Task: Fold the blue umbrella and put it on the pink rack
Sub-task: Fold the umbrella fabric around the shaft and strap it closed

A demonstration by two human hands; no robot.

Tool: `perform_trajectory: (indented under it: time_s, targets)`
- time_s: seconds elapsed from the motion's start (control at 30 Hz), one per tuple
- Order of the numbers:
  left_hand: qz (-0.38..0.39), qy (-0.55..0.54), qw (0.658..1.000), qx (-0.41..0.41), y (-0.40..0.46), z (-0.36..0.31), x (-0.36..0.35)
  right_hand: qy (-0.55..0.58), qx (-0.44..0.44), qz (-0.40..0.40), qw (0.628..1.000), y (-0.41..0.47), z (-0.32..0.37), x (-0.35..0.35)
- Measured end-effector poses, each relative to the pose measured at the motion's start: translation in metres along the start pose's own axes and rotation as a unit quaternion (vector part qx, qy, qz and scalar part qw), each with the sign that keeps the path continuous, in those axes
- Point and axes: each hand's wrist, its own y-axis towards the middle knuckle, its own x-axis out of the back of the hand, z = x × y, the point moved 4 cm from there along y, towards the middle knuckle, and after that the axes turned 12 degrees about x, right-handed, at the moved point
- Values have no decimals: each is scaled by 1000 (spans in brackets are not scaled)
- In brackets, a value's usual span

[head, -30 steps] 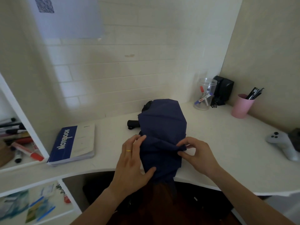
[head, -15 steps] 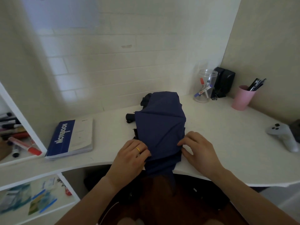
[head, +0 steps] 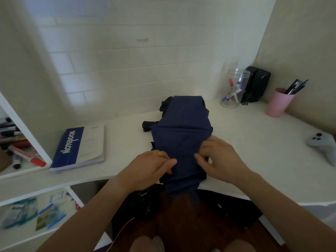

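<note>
Blue umbrella (head: 181, 142) lies half folded between the left hand (head: 149, 168) and right hand (head: 221, 160), both pinching its cloth, and no pink rack shows yet.

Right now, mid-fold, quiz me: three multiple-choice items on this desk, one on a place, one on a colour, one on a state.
1. The notebook lies where, relative to the blue umbrella?
A left
B right
C on top

2. The cup holding pens is:
A green
B pink
C white

3. The left hand and right hand are:
A clear of the umbrella
B both gripping its fabric
C holding the notebook

A: the notebook sits left of it.
B: the cup is pink.
B: fingers of both hands pinch the cloth.
</note>
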Motion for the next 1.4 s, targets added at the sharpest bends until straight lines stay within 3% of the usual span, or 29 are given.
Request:
perform_trajectory:
  time_s: [0.07,0.2,0.27,0.5,0.63,0.67,0.73,0.8,0.83,0.9,0.97,1.2,1.4]
  targets:
    - [-32,59,997,-32,14,-4,-3,12,16,-59,998,16,9,-6]
    - [-64,151,983,-85,14,-1,-17,8,24,119,993,3,3,-61]
    - [-89,192,971,-111,9,2,-24,16,18,171,985,-7,-5,-71]
    - [4,166,986,-32,11,26,-37,44,-2,219,975,-13,-15,-65]
    - [0,182,983,-33,9,24,-38,58,-41,255,964,-34,-22,-40]
    - [-2,180,983,-34,8,24,-39,77,-68,239,966,-31,-23,-30]
    - [-11,175,984,-36,8,25,-39,116,-144,81,979,-7,-33,-4]
    - [-11,172,984,-39,7,24,-39,170,-259,-123,943,21,-54,19]
    - [-10,170,985,-39,7,24,-38,212,-322,-173,906,34,-66,24]
    - [-7,167,985,-39,7,22,-37,314,-411,-175,838,57,-83,20]
    - [-10,169,985,-40,7,21,-36,381,-440,-157,798,74,-92,10]
    - [-50,215,973,-65,6,18,-34,449,-434,-155,765,85,-86,21]
    - [-123,253,950,-135,1,-7,-28,575,-400,-153,698,71,-75,36]
